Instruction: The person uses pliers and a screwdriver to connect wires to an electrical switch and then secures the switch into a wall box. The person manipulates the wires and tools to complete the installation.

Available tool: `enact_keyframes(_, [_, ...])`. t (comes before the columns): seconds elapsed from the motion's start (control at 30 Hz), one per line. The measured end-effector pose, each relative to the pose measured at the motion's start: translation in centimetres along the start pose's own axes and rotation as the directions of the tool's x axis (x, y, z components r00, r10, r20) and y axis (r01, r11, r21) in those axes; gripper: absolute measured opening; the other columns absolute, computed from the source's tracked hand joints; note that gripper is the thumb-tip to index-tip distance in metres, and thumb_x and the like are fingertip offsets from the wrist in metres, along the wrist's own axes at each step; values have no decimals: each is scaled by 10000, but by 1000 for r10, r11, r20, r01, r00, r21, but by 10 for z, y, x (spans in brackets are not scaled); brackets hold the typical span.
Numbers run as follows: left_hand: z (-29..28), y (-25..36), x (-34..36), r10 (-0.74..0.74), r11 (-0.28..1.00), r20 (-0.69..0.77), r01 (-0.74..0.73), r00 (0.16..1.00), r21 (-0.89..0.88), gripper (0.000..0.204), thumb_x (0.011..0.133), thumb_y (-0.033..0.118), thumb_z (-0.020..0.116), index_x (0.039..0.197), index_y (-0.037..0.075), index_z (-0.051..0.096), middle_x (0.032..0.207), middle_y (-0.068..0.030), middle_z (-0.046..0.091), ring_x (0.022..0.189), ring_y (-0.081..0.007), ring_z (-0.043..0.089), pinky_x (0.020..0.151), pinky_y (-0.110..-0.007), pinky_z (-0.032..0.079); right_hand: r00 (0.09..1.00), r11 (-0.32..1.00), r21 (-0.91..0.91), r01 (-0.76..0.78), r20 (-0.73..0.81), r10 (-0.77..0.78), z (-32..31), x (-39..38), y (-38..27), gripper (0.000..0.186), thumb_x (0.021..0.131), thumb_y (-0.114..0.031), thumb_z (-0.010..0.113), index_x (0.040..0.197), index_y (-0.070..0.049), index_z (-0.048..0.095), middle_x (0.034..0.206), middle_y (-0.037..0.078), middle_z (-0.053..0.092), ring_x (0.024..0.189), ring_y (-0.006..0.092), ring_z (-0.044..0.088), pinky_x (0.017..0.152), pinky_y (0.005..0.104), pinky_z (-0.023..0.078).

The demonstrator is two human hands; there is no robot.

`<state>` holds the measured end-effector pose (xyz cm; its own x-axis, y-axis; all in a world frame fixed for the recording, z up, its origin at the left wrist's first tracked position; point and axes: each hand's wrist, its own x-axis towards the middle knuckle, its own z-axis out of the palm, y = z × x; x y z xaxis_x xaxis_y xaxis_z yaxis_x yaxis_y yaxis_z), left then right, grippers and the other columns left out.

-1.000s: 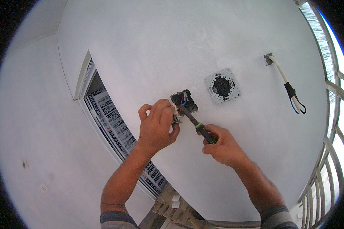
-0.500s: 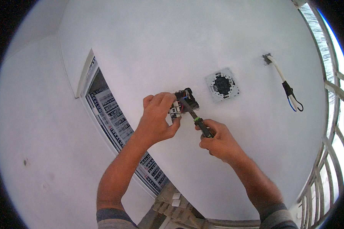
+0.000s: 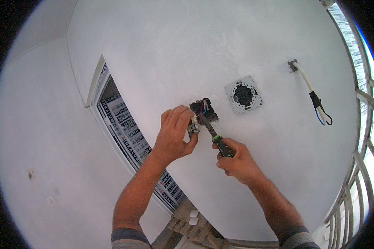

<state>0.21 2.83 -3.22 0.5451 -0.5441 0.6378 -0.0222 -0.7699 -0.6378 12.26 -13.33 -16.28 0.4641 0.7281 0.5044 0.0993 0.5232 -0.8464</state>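
My left hand is closed around a small white-and-grey wiring device, thumb below and fingers above. Just behind it, a black wall box sits in the white wall with blue and dark wires showing in it. My right hand grips the black handle of a screwdriver with a green ring. The metal shaft slants up and left, its tip at the device's right side by the box; the exact contact point cannot be made out. Right of the box, a switch mechanism with a metal frame is fitted to the wall.
A white cable with black tape and loose blue and black ends hangs from a hole at the right. At left is a window or door frame covered with printed film. A metal railing runs along the right edge.
The screwdriver has tilted slightly and its tip has shifted down, off the front of the box. My left hand has turned the device a little. The whole view has shifted slightly.
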Motion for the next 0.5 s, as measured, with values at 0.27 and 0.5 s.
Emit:
enact_keyframes(0.27, [-23,-15,28,-371,765,362,503,855,-403,501,734,112,782,1182,69,562,1194,-162,606,1188,-313,575,1030,-440,385,976,949,-257,181,-71,-205,0,22,-7,458,761,9,671,1214,-22,614,816,-7,547,601,64,474,489,247,363])
enact_keyframes(0.5, [14,13,-14,-35,981,-60,45,998,186,613,678,98,816,1234,57,562,1301,-179,591,1250,-326,576,1019,-460,394,999,999,1,-34,7,34,-6,0,2,462,768,15,670,1225,-16,607,817,1,551,597,64,437,485,250,334])
